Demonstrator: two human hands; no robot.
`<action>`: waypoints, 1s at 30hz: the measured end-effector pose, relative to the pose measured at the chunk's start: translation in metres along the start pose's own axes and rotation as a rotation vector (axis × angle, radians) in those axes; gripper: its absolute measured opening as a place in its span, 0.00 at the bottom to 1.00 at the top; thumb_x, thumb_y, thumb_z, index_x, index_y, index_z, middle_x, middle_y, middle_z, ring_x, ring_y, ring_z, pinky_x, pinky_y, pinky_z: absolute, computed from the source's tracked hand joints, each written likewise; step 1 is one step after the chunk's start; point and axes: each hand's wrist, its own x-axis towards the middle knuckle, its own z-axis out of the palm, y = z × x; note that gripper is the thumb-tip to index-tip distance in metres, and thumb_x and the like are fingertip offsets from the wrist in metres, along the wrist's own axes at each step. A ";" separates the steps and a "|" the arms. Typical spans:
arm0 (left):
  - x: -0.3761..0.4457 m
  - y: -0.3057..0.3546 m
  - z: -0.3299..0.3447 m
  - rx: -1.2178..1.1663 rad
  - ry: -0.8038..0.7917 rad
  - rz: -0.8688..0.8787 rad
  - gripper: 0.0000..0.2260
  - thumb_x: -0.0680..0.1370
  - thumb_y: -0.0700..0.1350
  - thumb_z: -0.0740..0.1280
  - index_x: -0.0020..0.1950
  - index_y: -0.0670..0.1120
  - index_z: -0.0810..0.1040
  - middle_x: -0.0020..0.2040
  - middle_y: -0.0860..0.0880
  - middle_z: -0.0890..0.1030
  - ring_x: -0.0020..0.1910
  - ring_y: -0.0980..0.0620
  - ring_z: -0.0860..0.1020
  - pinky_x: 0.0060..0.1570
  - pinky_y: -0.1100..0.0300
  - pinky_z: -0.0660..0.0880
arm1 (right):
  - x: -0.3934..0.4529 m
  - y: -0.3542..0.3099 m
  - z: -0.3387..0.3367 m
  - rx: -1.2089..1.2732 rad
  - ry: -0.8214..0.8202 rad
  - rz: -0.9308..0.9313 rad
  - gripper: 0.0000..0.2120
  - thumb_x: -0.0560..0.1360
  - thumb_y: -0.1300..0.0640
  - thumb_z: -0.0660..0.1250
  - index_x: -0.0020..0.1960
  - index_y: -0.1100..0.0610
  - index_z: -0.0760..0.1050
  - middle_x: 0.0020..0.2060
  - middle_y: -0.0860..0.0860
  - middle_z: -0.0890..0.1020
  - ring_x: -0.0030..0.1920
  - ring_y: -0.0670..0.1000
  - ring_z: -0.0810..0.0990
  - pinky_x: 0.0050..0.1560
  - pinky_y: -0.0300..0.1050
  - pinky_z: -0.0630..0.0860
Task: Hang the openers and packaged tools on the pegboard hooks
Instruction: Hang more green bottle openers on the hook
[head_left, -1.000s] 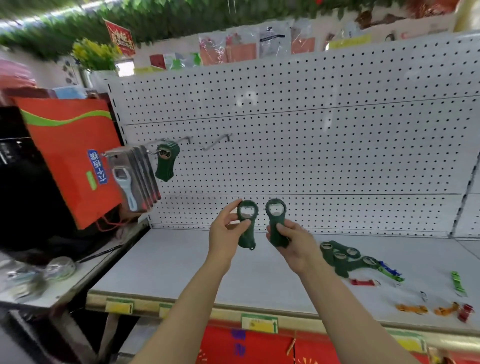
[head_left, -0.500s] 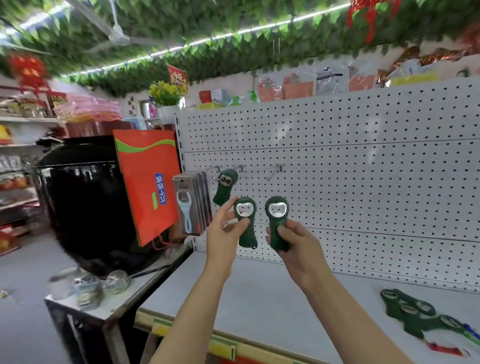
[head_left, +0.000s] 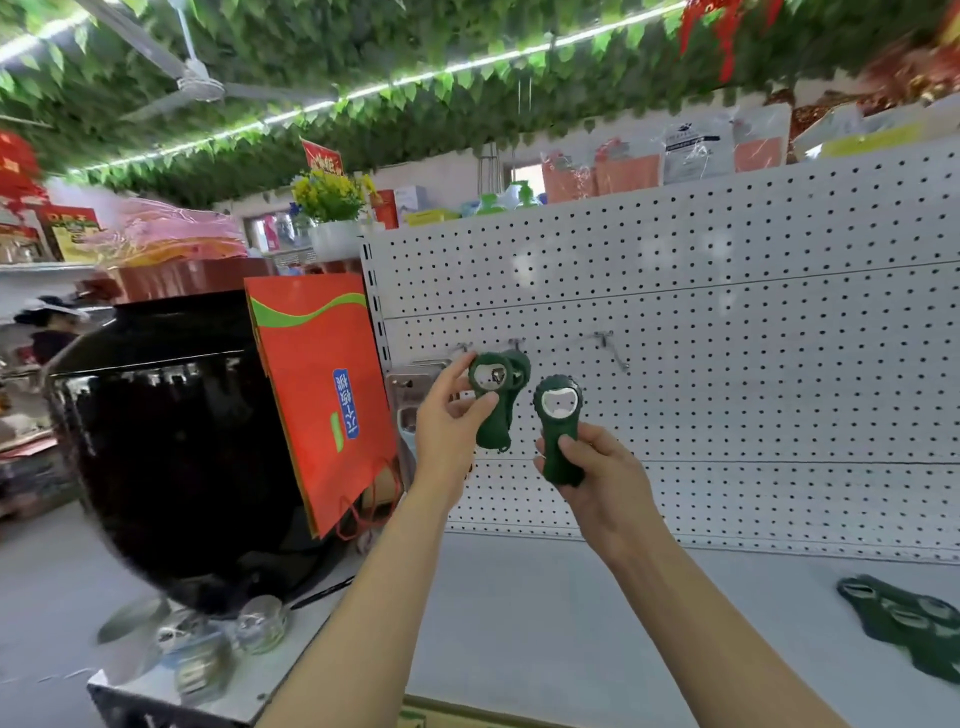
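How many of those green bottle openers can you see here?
About 6: one in the left hand at the hook, one hanging behind it, one in the right hand, and roughly three blurred on the shelf. More may lie outside the picture.

The two held openers look like matt dark-green plastic with shiny metal insets, the pegboard is smooth painted perforated metal, the black jar glossy, and the red bag smooth paper.

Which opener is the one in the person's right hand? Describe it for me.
Start at the white pegboard. In front of it two hands hold dark green openers; the right hand grips the lower opener. Unlike its neighbour at the hook, it stands apart, its metal mouth facing you.
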 end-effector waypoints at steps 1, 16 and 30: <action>0.004 -0.004 -0.002 -0.002 -0.020 -0.002 0.25 0.76 0.36 0.72 0.67 0.61 0.77 0.62 0.46 0.80 0.53 0.48 0.82 0.50 0.64 0.79 | 0.002 0.003 0.002 0.000 0.008 -0.006 0.07 0.76 0.71 0.62 0.51 0.65 0.77 0.45 0.60 0.83 0.45 0.56 0.83 0.53 0.53 0.79; 0.043 -0.032 0.012 0.159 -0.100 0.033 0.24 0.77 0.36 0.71 0.66 0.61 0.77 0.58 0.53 0.78 0.50 0.53 0.81 0.52 0.59 0.80 | 0.018 0.017 0.005 -0.095 0.064 -0.018 0.08 0.76 0.71 0.63 0.50 0.63 0.78 0.43 0.57 0.84 0.46 0.55 0.81 0.50 0.50 0.78; 0.042 0.000 -0.029 0.446 -0.250 0.239 0.30 0.74 0.32 0.72 0.71 0.55 0.74 0.64 0.54 0.74 0.58 0.56 0.77 0.60 0.60 0.76 | 0.042 0.025 0.040 -0.186 0.054 -0.081 0.11 0.73 0.70 0.69 0.55 0.67 0.76 0.45 0.60 0.85 0.48 0.59 0.83 0.53 0.53 0.79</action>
